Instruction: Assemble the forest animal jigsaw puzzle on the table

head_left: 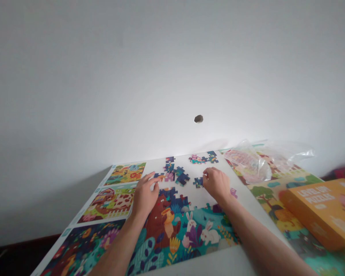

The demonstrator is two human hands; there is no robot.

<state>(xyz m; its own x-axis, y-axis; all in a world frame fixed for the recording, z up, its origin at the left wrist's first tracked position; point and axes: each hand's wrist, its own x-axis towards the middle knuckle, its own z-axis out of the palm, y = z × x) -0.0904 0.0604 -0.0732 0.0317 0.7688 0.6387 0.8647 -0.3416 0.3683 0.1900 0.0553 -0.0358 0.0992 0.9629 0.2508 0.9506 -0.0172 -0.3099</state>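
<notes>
My left hand (146, 192) rests over the upper left of a partly joined jigsaw (186, 234), fingers apart, its fingertips at some loose pieces near a pink piece (169, 176). Curled in at the fingers, my right hand (217, 184) is beside a dark blue piece (198, 182); whether it grips that piece is hidden. Dark blue pieces (182, 177) lie between the hands. The joined part shows a brown bear, an orange animal and white rabbits. Farther back are more pieces, among them a joined colourful group (197, 159) and a dark group (212, 156).
Printed picture panels (110, 203) run down the left. At the right are a clear plastic bag (258, 168), an illustrated sheet (267, 191) and an orange puzzle box (324, 214). Behind the table stands a pale wall (161, 96) with a small hole (198, 119).
</notes>
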